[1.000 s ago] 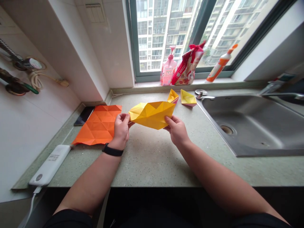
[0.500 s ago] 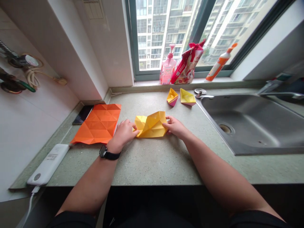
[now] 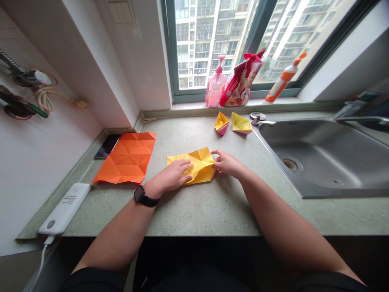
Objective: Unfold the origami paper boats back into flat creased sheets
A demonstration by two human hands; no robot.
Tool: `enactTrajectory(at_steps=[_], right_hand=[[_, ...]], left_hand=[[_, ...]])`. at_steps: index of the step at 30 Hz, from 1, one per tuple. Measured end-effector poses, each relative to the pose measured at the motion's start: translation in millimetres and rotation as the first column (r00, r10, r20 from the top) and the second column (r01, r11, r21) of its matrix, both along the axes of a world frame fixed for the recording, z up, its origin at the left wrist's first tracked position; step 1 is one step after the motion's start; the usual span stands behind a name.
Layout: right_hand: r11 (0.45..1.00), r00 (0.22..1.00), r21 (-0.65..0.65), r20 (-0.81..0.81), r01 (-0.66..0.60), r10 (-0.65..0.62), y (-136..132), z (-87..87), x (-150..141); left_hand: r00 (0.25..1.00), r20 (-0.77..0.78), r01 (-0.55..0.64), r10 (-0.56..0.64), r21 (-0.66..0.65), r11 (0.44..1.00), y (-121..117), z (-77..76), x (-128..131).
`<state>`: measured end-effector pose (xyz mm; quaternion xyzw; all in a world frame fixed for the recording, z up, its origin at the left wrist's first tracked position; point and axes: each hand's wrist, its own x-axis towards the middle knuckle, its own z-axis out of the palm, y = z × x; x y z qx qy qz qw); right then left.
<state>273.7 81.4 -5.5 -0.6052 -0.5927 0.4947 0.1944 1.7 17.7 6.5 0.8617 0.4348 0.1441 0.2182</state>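
Note:
A creased sheet of yellow origami paper (image 3: 199,162), partly folded, lies on the counter in front of me. My left hand (image 3: 174,174) rests on its left part with fingers stretched out, pressing it down and hiding some of it. At the paper's right corner, my right hand (image 3: 227,163) has its fingers bent and seems to pinch the edge between thumb and fingers. The index finger is raised a little behind that corner. Left of the yellow piece is a creased sheet of orange paper (image 3: 127,158), which neither hand touches.
Two small folded paper shapes, one orange-yellow and pink (image 3: 221,123) and one light yellow (image 3: 242,124), stand behind the hands. A steel sink (image 3: 334,162) is at right. A white power bank (image 3: 63,209) and a dark phone (image 3: 107,147) lie at left. Bottles line the windowsill.
My left hand has moved right from the paper's left edge onto its top and flattened. The paper lies flatter and slightly nearer me. My right hand stays at its right end.

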Motion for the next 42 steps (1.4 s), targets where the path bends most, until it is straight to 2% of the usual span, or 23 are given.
enactTrajectory(at_steps=[2, 4, 6, 8, 12, 14, 18, 23, 26, 29, 33, 39, 42], right_hand=[[0.999, 0.998, 0.038, 0.045, -0.037, 0.036, -1, 3.6, 2], [0.985, 0.99, 0.138, 0.108, -0.102, 0.088, -2, 7.1, 5], [0.951, 0.977, 0.253, 0.16, -0.177, 0.139, -3, 10.2, 8], [0.923, 0.967, 0.31, 0.188, -0.227, 0.174, -4, 12.5, 12], [0.922, 0.94, 0.243, 0.238, -0.3, 0.243, -7, 14.7, 20], [0.903, 0.91, 0.244, 0.314, -0.353, 0.271, -9, 14.4, 22], [0.831, 0.855, 0.357, 0.46, -0.427, 0.242, -11, 12.4, 22], [0.716, 0.858, 0.535, 0.483, -0.448, 0.176, -18, 15.4, 19], [0.66, 0.848, 0.592, 0.512, -0.463, 0.136, -26, 20.4, 8], [0.639, 0.813, 0.583, 0.57, -0.502, 0.118, -35, 23.7, -10], [0.648, 0.721, 0.494, 0.682, -0.58, 0.125, -41, 25.2, -25], [0.685, 0.662, 0.399, 0.732, -0.61, 0.162, -38, 28.9, -17], [0.682, 0.648, 0.398, 0.747, -0.614, 0.147, -38, 30.0, -15]], left_hand=[[0.998, -0.066, 0.02, -0.018, 0.017, 1.0, -3, 1.0, 4], [0.993, -0.119, 0.016, -0.013, 0.029, 0.999, -6, 1.8, 7], [0.989, -0.148, 0.007, -0.003, 0.027, 1.0, -9, 1.5, 10], [0.988, -0.154, 0.001, 0.002, 0.017, 1.0, -10, -0.2, 12], [0.988, -0.155, -0.027, 0.029, 0.014, 1.0, -11, -6.2, 14], [0.986, -0.159, -0.039, 0.04, 0.01, 0.999, -11, -8.9, 15], [0.984, -0.174, -0.042, 0.04, -0.008, 0.999, -10, -10.3, 16], [0.982, -0.176, -0.081, 0.071, -0.049, 0.996, -11, -6.1, 19], [0.982, -0.161, -0.111, 0.101, -0.053, 0.992, -12, -6.4, 21], [0.982, -0.156, -0.115, 0.107, -0.041, 0.993, -12, -9.9, 22], [0.982, -0.164, -0.096, 0.091, -0.022, 0.995, -10, -12.9, 21], [0.96, -0.266, -0.098, 0.085, -0.038, 0.994, -12, -4.1, 24], [0.949, -0.305, -0.103, 0.082, -0.054, 0.993, -13, 1.3, 26]])
